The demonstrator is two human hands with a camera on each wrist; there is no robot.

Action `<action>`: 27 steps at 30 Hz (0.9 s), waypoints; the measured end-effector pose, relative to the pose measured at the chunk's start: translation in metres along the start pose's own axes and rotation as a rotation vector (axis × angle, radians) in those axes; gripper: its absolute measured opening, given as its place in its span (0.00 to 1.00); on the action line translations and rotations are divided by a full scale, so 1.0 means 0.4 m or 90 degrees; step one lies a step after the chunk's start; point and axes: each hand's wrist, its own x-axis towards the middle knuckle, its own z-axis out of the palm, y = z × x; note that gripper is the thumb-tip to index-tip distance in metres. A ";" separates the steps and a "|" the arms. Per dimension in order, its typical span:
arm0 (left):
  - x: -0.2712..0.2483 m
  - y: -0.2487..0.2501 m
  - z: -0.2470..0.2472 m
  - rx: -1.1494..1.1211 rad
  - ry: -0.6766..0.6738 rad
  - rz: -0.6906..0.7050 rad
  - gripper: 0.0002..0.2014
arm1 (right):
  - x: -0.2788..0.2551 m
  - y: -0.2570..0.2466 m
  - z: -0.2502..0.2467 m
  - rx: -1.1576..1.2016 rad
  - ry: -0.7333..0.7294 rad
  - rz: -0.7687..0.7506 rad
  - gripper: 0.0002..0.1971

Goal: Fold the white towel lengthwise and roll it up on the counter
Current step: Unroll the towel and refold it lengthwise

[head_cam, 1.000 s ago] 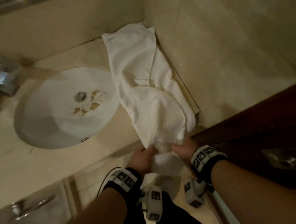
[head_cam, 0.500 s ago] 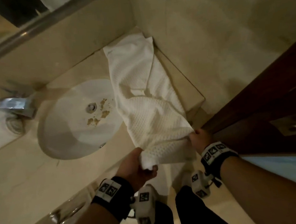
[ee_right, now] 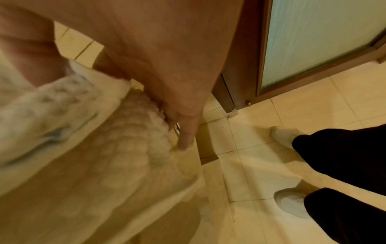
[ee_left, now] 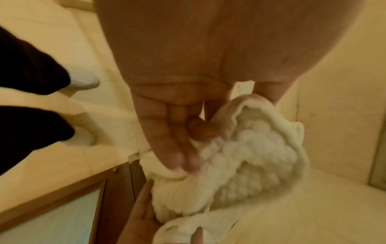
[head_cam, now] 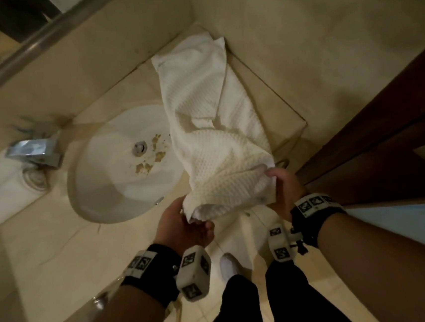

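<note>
Pinching the towel's (head_cam: 210,124) near corners, my left hand (head_cam: 184,226) and right hand (head_cam: 284,190) are lifting that end off the counter (head_cam: 272,95); its far end is lying bunched in the corner. Folding looks barely begun, rolling not started. Sink (head_cam: 110,186) and wall are crowding both sides.

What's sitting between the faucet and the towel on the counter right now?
In the head view, the sink basin lies between the faucet and the white towel, brown debris near its drain.
</note>
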 end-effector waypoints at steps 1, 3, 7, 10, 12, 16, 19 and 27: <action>0.000 0.006 -0.006 -0.009 -0.005 0.002 0.22 | -0.004 -0.006 0.005 -0.009 0.007 0.008 0.09; 0.000 0.005 -0.019 0.001 -0.022 0.050 0.21 | -0.004 -0.013 0.009 -0.056 0.031 0.017 0.08; -0.007 -0.009 -0.040 0.151 -0.040 0.176 0.15 | -0.040 -0.044 0.021 -0.032 0.019 0.023 0.16; -0.026 -0.011 -0.049 0.420 -0.077 0.213 0.29 | -0.082 -0.082 0.038 -0.004 0.018 0.029 0.20; -0.037 -0.013 -0.049 0.580 0.021 0.277 0.19 | -0.107 -0.100 0.047 -0.053 0.022 0.031 0.26; -0.045 -0.001 -0.054 0.488 0.180 0.330 0.11 | -0.164 -0.121 0.054 -0.213 -0.026 0.064 0.26; -0.045 -0.005 -0.059 0.406 0.200 0.310 0.06 | -0.181 -0.116 0.041 -0.267 -0.088 0.111 0.24; -0.070 -0.045 -0.122 0.395 0.231 0.375 0.21 | -0.149 0.033 -0.005 -0.348 0.014 0.166 0.25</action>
